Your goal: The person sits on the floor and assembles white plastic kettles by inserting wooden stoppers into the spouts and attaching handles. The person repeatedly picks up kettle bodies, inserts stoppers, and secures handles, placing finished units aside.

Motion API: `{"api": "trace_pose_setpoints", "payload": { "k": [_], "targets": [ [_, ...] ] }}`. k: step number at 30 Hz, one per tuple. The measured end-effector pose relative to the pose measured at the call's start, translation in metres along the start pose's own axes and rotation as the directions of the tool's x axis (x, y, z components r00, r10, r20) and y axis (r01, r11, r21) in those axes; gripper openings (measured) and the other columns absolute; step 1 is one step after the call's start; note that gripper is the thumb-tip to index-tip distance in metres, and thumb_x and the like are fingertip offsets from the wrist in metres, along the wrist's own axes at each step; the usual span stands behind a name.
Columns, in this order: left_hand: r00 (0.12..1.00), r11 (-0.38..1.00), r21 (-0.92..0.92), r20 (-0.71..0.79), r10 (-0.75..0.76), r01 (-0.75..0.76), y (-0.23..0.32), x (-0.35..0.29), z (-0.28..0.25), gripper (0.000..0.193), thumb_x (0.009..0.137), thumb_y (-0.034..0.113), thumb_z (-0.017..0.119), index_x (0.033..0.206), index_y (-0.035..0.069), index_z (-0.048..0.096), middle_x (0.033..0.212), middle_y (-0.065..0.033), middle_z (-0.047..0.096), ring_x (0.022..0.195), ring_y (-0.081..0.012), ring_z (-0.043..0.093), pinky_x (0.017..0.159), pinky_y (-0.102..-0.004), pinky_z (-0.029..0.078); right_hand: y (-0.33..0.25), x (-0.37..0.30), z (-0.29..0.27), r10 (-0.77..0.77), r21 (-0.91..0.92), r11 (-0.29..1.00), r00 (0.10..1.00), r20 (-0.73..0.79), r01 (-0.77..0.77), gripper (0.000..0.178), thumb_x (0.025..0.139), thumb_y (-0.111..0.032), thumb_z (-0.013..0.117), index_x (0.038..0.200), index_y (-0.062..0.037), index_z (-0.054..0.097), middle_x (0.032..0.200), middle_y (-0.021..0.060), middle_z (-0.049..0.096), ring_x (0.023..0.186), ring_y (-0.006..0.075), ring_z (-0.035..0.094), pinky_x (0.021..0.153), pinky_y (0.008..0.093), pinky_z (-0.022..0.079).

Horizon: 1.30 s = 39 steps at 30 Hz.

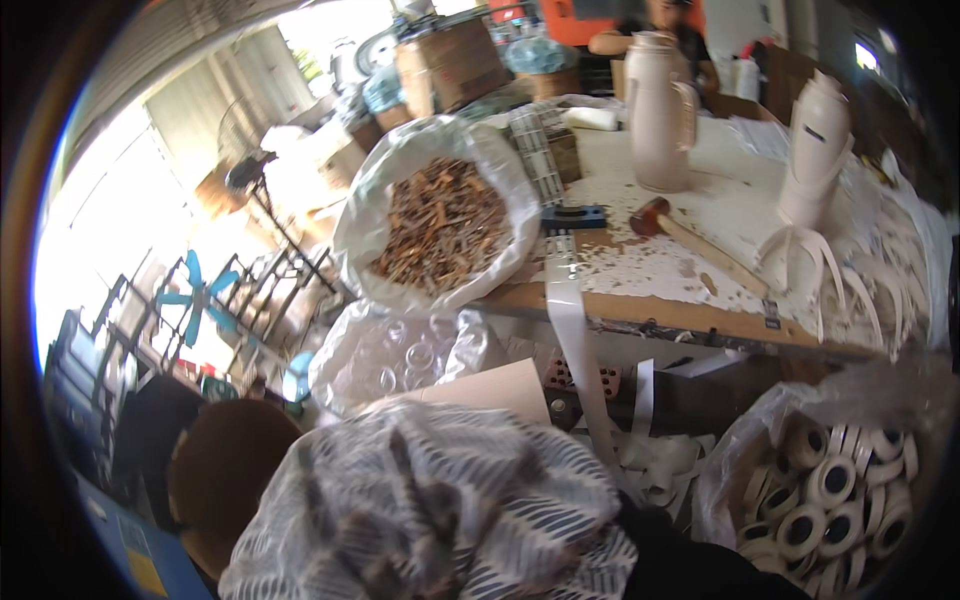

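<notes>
Neither of my hands shows. A white cloth with dark stripes (pixel 430 470) spreads over the lower middle, its folds blurred; black fabric (pixel 690 550) lies to its right. Beyond it, a long pale strip (pixel 572 320) hangs over the near edge of the worktable (pixel 735 320). The strip's far end lies by a dark blue block-like tool (pixel 575 217). To the right rests a mallet (pixel 655 217) with a wooden handle. An open white bag (pixel 515 190) of small brown and metallic pieces (pixel 440 225) stands left of the strip.
Two pale jugs (pixel 657 120) (pixel 812 160) stand on the table near white curved bands (pixel 855 285). At lower right, a plastic bag (pixel 725 455) holds white rings (pixel 835 480). A clear-ring bag (pixel 340 365), a brown round seat (pixel 230 470) and fans (pixel 198 298) are left. Another person (pixel 690 50) sits beyond.
</notes>
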<state>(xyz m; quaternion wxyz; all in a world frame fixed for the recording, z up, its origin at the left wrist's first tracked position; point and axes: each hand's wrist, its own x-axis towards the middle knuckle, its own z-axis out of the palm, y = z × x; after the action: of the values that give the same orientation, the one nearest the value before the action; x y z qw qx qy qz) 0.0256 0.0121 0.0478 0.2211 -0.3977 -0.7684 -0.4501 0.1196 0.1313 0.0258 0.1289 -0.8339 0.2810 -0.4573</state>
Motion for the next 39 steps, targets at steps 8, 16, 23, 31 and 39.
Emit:
{"api": "trace_pose_setpoints", "payload": {
  "k": [8, 16, 23, 31, 39],
  "targets": [
    [0.813, 0.794, 0.177, -0.169, -0.558, 0.582, -0.152, -0.089, 0.004, 0.043, 0.092, 0.014, 0.062, 0.132, 0.004, 0.049, 0.117, -0.0067, 0.057, 0.098, -0.0147, 0.055, 0.087, -0.0265, 0.046, -0.001, -0.023, -0.031, 0.070, 0.027, 0.997, 0.991, -0.114, -0.068, 0.057, 0.075, -0.020, 0.073, 0.125, -0.0015, 0.052, 0.122, 0.0209, 0.056, 0.114, 0.0351, 0.053, 0.098, 0.0386, 0.042],
    [0.568, 0.485, -0.582, -0.048, -0.822, 0.653, -0.209, -0.153, 0.080, 0.050, 0.096, 0.029, 0.057, 0.137, 0.008, 0.038, 0.113, -0.0065, 0.057, 0.103, -0.0165, 0.056, 0.078, -0.0314, 0.055, -0.025, -0.300, -0.054, 0.494, 0.067, -0.039, -0.077, -0.866, -0.997, 0.050, 0.091, -0.028, 0.061, 0.132, -0.0002, 0.050, 0.130, 0.0197, 0.055, 0.119, 0.0293, 0.055, 0.100, 0.0361, 0.042],
    [0.553, 0.506, -0.472, -0.046, -0.832, 0.722, -0.185, -0.140, 0.058, 0.026, 0.095, 0.031, 0.060, 0.087, 0.007, 0.064, 0.081, 0.0050, 0.056, 0.066, -0.0046, 0.046, 0.059, -0.0214, 0.039, 0.032, -0.314, -0.114, 0.752, 0.186, -0.026, -0.142, -0.643, -0.982, 0.025, 0.089, -0.023, 0.064, 0.106, -0.0054, 0.070, 0.093, 0.0089, 0.072, 0.083, 0.0155, 0.067, 0.073, 0.0295, 0.051],
    [0.984, 0.993, 0.016, -0.137, -0.117, 0.120, -0.050, -0.065, -0.013, 0.028, 0.073, 0.024, 0.081, 0.067, 0.008, 0.058, 0.073, -0.0028, 0.054, 0.098, -0.0354, 0.060, 0.086, -0.0479, 0.047, 0.185, -0.385, -0.134, 0.328, -0.205, -0.156, 0.145, -0.933, -0.966, 0.014, 0.082, -0.015, 0.067, 0.094, -0.0095, 0.071, 0.095, 0.0074, 0.066, 0.086, 0.0258, 0.064, 0.079, 0.0362, 0.051],
    [0.985, 0.989, -0.130, 0.165, -0.051, 0.073, -0.052, -0.094, 0.059, 0.039, 0.064, 0.016, 0.087, 0.098, 0.009, 0.068, 0.116, -0.0140, 0.057, 0.113, -0.0380, 0.056, 0.095, -0.0463, 0.045, 0.192, -0.350, -0.150, 0.234, -0.310, -0.063, 0.288, -0.929, -0.948, 0.004, 0.086, -0.013, 0.063, 0.085, -0.0108, 0.066, 0.089, 0.0033, 0.064, 0.074, 0.0213, 0.059, 0.064, 0.0314, 0.051]
  ]
}}
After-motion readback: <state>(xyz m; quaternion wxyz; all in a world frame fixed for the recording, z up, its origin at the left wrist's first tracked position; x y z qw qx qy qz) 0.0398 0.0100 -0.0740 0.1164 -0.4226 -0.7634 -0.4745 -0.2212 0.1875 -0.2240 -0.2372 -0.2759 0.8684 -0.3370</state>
